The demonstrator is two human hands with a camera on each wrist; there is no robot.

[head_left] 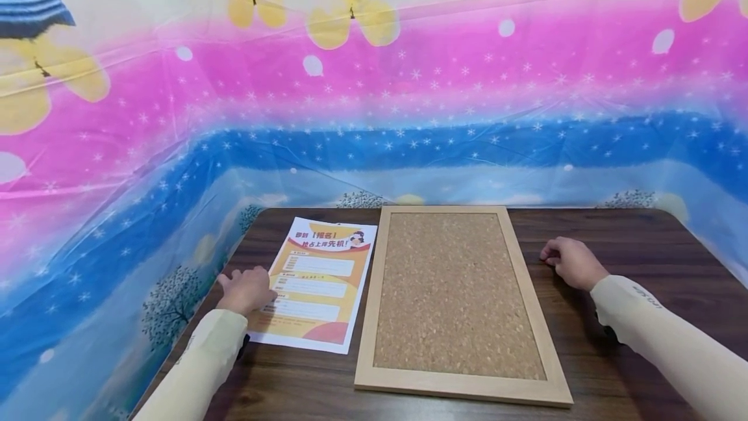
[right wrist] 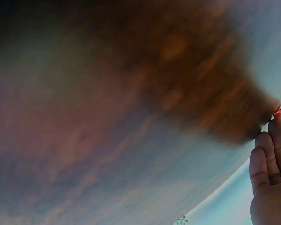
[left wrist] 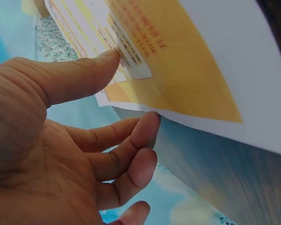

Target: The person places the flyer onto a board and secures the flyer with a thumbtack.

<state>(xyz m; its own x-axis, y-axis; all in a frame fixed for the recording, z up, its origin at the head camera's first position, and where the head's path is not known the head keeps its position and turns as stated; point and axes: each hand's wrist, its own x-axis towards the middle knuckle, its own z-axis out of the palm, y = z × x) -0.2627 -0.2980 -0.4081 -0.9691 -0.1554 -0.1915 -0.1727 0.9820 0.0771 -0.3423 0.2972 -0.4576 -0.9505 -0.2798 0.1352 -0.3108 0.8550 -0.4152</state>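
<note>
Pinching the flyer [head_left: 318,281] at its left edge, the left hand [head_left: 247,290] sat beside the cork board [head_left: 458,294] on the table [head_left: 637,239]; the left wrist view showed thumb [left wrist: 79,75] above, fingers [left wrist: 131,136] beneath; the right hand [right wrist: 271,173] curled on something small and red [right wrist: 277,112]

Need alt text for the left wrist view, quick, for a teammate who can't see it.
The left hand holds the edge of an orange and white flyer where it overhangs the dark wooden table, thumb on the printed face and fingertips under the edge. Blue patterned cloth shows below.
</note>
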